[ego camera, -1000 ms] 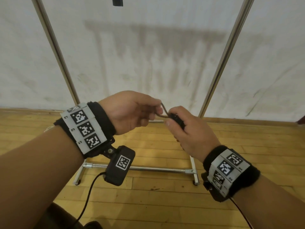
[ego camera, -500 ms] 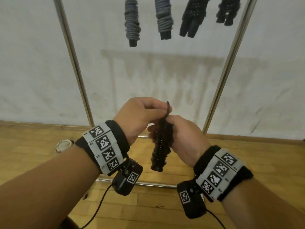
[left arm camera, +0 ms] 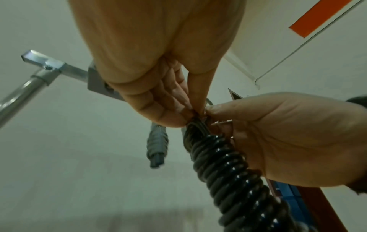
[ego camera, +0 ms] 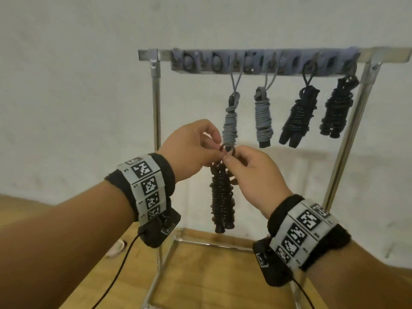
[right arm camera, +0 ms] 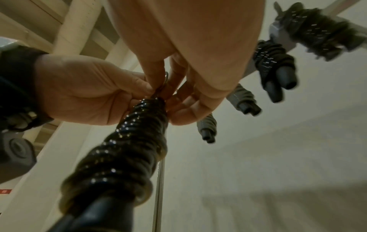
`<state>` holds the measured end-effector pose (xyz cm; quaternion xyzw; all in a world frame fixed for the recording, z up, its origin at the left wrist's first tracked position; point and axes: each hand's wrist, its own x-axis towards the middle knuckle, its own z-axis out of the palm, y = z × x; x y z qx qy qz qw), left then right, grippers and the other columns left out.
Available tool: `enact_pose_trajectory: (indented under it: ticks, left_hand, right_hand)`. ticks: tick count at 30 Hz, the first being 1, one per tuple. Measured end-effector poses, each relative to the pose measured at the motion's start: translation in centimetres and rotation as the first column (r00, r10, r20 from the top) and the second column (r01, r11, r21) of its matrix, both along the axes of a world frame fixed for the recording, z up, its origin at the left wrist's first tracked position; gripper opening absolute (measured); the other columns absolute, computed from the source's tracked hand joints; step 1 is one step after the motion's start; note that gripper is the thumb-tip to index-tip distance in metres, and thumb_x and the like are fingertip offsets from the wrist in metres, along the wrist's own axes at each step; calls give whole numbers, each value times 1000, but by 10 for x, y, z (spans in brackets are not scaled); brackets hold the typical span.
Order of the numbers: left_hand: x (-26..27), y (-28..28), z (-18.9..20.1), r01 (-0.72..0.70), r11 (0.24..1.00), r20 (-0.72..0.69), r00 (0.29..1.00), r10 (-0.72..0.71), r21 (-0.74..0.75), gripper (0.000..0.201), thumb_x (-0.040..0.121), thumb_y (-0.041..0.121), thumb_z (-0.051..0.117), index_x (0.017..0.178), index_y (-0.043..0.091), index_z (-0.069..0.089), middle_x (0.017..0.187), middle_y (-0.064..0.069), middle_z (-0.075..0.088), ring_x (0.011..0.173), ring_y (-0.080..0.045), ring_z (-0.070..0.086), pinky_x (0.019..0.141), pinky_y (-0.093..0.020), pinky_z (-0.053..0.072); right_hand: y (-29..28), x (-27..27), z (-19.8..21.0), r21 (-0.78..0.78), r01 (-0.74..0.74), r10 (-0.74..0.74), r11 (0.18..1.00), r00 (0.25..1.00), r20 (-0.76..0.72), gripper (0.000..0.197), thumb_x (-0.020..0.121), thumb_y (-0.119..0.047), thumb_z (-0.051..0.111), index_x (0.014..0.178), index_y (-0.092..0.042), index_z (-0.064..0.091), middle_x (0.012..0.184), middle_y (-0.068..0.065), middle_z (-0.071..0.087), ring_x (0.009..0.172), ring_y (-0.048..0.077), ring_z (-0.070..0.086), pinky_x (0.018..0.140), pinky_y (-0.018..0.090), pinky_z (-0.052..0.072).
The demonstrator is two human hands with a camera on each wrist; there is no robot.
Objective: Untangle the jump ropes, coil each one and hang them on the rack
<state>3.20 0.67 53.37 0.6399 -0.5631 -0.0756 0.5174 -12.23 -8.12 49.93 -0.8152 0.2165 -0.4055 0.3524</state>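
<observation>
A coiled black jump rope hangs upright between my hands, its handles pointing down. My left hand and right hand both pinch the small loop at its top, in front of the rack and below its hook bar. In the left wrist view the black coil runs down from the pinching fingertips; the right wrist view shows the same coil with its black handle nearest the camera. Two grey coiled ropes and two black ones hang from hooks.
The rack's left post and right post stand on a wooden floor against a white wall. Free hooks remain at the bar's left end. A small white object lies on the floor at lower left.
Both hands have risen with the coiled black rope, from near floor level to just below the hanging ropes. The head view has tilted up, bringing the whole hook bar into sight.
</observation>
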Motion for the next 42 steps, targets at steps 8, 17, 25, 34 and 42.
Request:
enact_pose_trajectory:
  ticks: [8, 17, 25, 34, 42]
  left_hand:
    - [52, -10, 61, -78, 996, -56, 996, 75, -52, 15, 98, 29, 70, 90, 18, 76, 91, -3, 80, 93, -25, 76, 89, -45, 64]
    - [88, -53, 109, -197, 929, -283, 953, 107, -312, 10, 101, 19, 67, 92, 15, 67, 94, -11, 78, 82, -24, 79, 68, -44, 68]
    - [105, -81, 126, -217, 932, -257, 956, 142, -291, 13, 102, 22, 64, 96, 12, 69, 94, -13, 76, 79, -27, 79, 63, -44, 67]
    - [113, -89, 114, -234, 950, -79, 972, 222, -207, 18, 104, 30, 61, 90, 19, 67, 85, -7, 74, 78, -30, 76, 68, -48, 67]
    - [110, -82, 110, -226, 960, 37, 971, 235, -167, 18, 105, 38, 61, 98, 23, 68, 96, -2, 75, 88, -24, 73, 83, -49, 64]
  right_hand:
    - [-17, 60, 92, -149, -10, 9, 989, 1000, -4, 26, 105, -28, 53, 91, -13, 69, 85, 5, 76, 70, 14, 74, 55, 26, 58]
    - [-47, 115, 158, -362, 188, -192, 913, 981, 25, 35, 107, -33, 45, 85, -19, 68, 82, -5, 68, 74, 11, 62, 65, 28, 49]
    - [-69, 143, 179, -295, 272, -290, 916, 957, -19, 39, 106, -29, 44, 84, -9, 70, 80, 5, 70, 74, 21, 65, 59, 30, 47]
    - [-77, 152, 163, -155, 220, -227, 963, 973, -29, 37, 102, -18, 45, 93, 7, 71, 93, 25, 72, 89, 43, 69, 84, 58, 57]
    - [-69, 146, 155, -102, 210, -211, 972, 977, -4, 37, 101, -24, 46, 92, 2, 70, 89, 24, 73, 86, 43, 71, 78, 60, 59]
